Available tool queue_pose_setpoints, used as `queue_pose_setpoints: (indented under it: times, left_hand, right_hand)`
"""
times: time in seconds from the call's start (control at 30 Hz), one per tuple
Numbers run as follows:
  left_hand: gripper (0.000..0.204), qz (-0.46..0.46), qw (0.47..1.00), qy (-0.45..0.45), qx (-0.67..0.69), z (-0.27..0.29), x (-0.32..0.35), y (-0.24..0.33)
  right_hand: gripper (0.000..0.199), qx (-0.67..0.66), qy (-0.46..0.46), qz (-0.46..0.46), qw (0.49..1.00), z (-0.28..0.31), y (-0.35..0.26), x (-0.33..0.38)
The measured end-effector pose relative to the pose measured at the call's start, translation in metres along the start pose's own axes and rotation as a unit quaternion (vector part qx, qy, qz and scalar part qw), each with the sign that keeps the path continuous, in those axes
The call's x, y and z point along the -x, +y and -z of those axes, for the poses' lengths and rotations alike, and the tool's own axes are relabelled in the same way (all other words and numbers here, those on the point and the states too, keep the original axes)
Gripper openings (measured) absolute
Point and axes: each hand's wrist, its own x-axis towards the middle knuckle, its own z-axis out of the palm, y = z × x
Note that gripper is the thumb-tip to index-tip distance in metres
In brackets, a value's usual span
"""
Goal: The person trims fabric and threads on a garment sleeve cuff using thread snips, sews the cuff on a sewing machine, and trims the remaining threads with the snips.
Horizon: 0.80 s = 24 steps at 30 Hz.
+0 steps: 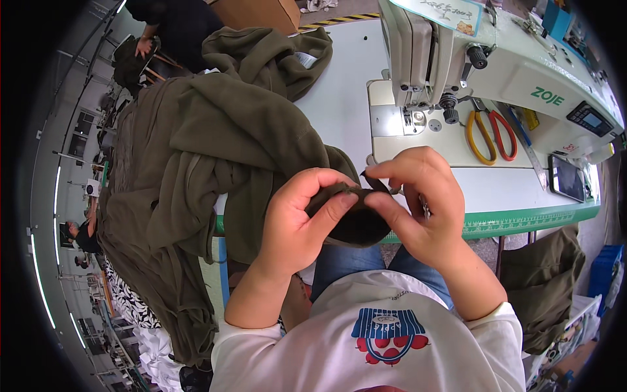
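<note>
Fabric [255, 117] overhangs green table edge [529, 219].

"What lies toward the right?"

"Scissors [494, 125] with yellow and red handles, a ruler [532, 154] beside them, then a phone [567, 178]."

"Elsewhere?"

"A cardboard box [258, 13] beyond the surface [346, 98]."

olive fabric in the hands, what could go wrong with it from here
The olive fabric spreads in a bulky heap and drapes past the edge of the table, so its weight might drag the folded edge out of line between the left hand and right hand.

Both hands pinch it mainly with fingers and thumbs, so the folds could slip.

If the cloth gets swept rightward, it might snag the scissors lying beside the machine.
</note>
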Motion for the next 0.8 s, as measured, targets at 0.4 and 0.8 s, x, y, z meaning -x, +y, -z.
queue_pose_setpoints:
  times: [0.4, 0.8]
  left_hand:
    - [0.018, 0.068, 0.978, 0.025, 0.195, 0.001, 0.003, -0.003]
    - [0.018, 0.017, 0.984, 0.013, 0.178, -0.001, 0.000, -0.003]
  right_hand:
    - [0.039, -0.172, -0.081, -0.120, 0.974, 0.018, 0.008, 0.002]
    - [0.024, 0.117, -0.079, 0.022, 0.990, 0.016, -0.007, -0.005]
